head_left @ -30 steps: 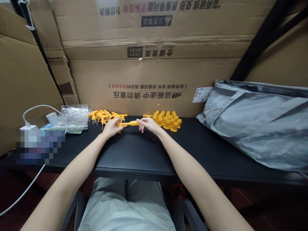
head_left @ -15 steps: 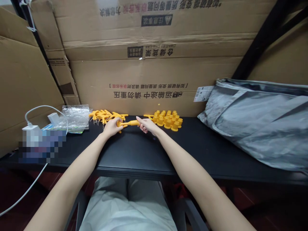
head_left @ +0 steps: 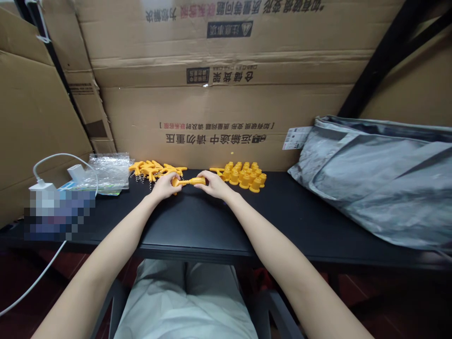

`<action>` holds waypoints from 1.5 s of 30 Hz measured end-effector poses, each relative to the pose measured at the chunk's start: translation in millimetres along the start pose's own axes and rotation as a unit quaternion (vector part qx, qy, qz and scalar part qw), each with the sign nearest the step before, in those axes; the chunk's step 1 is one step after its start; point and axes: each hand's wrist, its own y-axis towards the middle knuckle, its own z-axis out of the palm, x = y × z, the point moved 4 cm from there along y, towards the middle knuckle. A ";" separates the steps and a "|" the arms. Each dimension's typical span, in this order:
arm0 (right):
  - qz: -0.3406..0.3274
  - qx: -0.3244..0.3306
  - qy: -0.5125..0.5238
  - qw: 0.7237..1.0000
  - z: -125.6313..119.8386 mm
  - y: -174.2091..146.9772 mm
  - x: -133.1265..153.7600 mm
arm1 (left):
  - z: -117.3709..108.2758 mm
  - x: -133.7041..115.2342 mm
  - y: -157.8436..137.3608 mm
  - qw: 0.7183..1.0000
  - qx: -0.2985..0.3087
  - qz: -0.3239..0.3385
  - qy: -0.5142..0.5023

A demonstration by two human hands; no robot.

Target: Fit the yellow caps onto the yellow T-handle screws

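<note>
Between my hands a yellow plastic corkscrew lies level, just above the black table. My left hand is closed around its rounded left end. The thumb and fingers of my right hand pinch the wider right end, and a narrow neck shows between the hands. Fingers cover both ends. Behind my left hand is a loose pile of yellow T-shaped handles with metal spirals. Several yellow bell-shaped sleeves stand grouped right of my right hand, with a single yellow handle beside them.
Cardboard walls the back of the black table. A grey bag takes up the right side. At left are clear plastic bags, a white charger with its cable, and a blurred-out item.
My right hand has shifted its grip on the corkscrew, its fingers now curled over the right end. My left hand keeps its hold. The view has shifted slightly.
</note>
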 end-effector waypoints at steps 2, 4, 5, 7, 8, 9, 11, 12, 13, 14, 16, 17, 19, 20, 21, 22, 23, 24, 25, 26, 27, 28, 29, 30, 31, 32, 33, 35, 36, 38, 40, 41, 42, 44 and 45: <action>0.014 0.006 0.009 1.000 -0.5 -0.2 1.1 | -1.3 -1.3 -0.6 1.000 0.005 0.006 0.006; 0.032 0.014 0.025 0.999 0.0 -0.3 1.1 | -2.3 -1.5 -0.9 1.000 0.011 0.007 0.010; 0.041 0.018 0.036 0.998 0.6 -0.3 0.9 | -2.7 -1.4 -1.0 1.000 0.012 0.008 0.011; 0.060 0.024 0.058 0.996 1.7 -0.2 0.2 | -3.2 -1.4 -1.0 1.000 0.012 0.012 0.012; 0.069 0.026 0.070 0.995 2.0 -0.1 -0.1 | -3.3 -1.6 -1.0 1.000 0.011 0.016 0.013; 0.078 0.027 0.082 0.993 2.2 0.0 -0.1 | -3.6 -2.0 -1.1 1.000 0.010 0.022 0.015; 0.097 0.029 0.109 0.989 1.8 0.2 0.6 | -4.1 -3.0 -1.2 0.999 0.006 0.032 0.020; 0.107 0.031 0.124 0.986 1.5 0.2 1.4 | -4.3 -3.7 -1.4 0.999 0.006 0.036 0.023; 0.118 0.035 0.140 0.982 1.0 0.3 2.3 | -4.6 -4.3 -1.5 0.999 0.005 0.038 0.026; 0.131 0.039 0.157 0.978 0.6 0.2 3.1 | -4.8 -5.0 -1.8 0.999 0.006 0.040 0.028; 0.158 0.049 0.192 0.967 0.1 0.1 4.2 | -5.0 -6.7 -2.3 0.998 0.007 0.045 0.031; 0.171 0.053 0.210 0.961 -0.1 0.0 4.3 | -4.9 -7.5 -2.6 0.998 0.007 0.047 0.030; 0.196 0.054 0.240 0.949 -0.2 -0.2 3.4 | -4.6 -8.9 -3.0 0.998 0.007 0.047 0.028; 0.207 0.054 0.253 0.944 -0.1 -0.3 2.6 | -4.3 -9.3 -3.1 0.999 0.008 0.044 0.028; 0.216 0.052 0.265 0.938 0.3 -0.5 1.8 | -4.0 -9.7 -3.2 0.999 0.008 0.041 0.028; 0.225 0.050 0.276 0.933 0.8 -0.6 1.0 | -3.8 -10.2 -3.2 0.999 0.008 0.039 0.029; 0.232 0.048 0.289 0.927 1.6 -0.8 0.4 | -3.7 -10.7 -3.2 0.999 0.007 0.038 0.030; 0.240 0.045 0.303 0.921 2.6 -1.1 0.0 | -3.8 -11.3 -3.2 0.999 0.005 0.039 0.030; 0.248 0.041 0.318 0.914 3.7 -1.4 -0.3 | -4.0 -11.8 -3.2 0.999 0.004 0.040 0.030; 0.255 0.036 0.332 0.907 4.7 -1.7 -0.6 | -4.3 -12.3 -3.2 0.999 0.002 0.042 0.030; 0.262 0.032 0.344 0.901 5.7 -2.0 -0.9 | -4.6 -12.8 -3.2 0.999 0.000 0.043 0.031; 0.267 0.032 0.352 0.897 6.8 -2.4 -1.3 | -4.9 -13.1 -3.1 0.998 0.000 0.045 0.033; 0.271 0.035 0.355 0.894 7.7 -2.8 -1.8 | -5.1 -13.3 -3.0 0.998 -0.001 0.047 0.035; 0.272 0.039 0.354 0.894 8.4 -3.2 -2.4 | -5.3 -13.5 -2.8 0.998 -0.001 0.050 0.038; 0.270 0.043 0.350 0.896 8.7 -3.5 -3.2 | -5.4 -13.5 -2.6 0.998 0.000 0.053 0.041; 0.265 0.046 0.343 0.900 8.5 -3.6 -4.2 | -5.4 -13.3 -2.3 0.997 0.000 0.055 0.044; 0.255 0.046 0.335 0.906 7.9 -3.6 -5.2 | -5.3 -13.0 -2.1 0.997 0.001 0.056 0.046; 0.223 0.045 0.318 0.920 6.3 -2.8 -7.0 | -5.1 -11.9 -1.6 0.997 0.001 0.054 0.048; 0.205 0.045 0.311 0.927 5.6 -2.2 -7.8 | -5.0 -11.3 -1.4 0.997 0.002 0.052 0.049; 0.172 0.045 0.292 0.940 4.7 -0.9 -9.5 | -4.6 -10.6 -1.4 0.997 0.003 0.051 0.050; 0.149 0.040 0.266 0.952 3.9 0.1 -11.4 | -4.4 -10.3 -1.6 0.997 0.003 0.049 0.052; 0.143 0.037 0.252 0.956 3.5 0.4 -12.3 | -4.3 -10.2 -1.8 0.997 0.002 0.048 0.053; 0.141 0.038 0.242 0.959 3.3 0.5 -12.9 | -4.1 -10.2 -2.0 0.997 0.001 0.047 0.054; 0.143 0.044 0.233 0.961 2.8 0.4 -12.9 | -3.5 -10.3 -2.3 0.998 0.004 0.044 0.055; 0.146 0.047 0.233 0.960 2.4 0.3 -12.0 | -3.3 -10.5 -2.5 0.997 0.007 0.044 0.055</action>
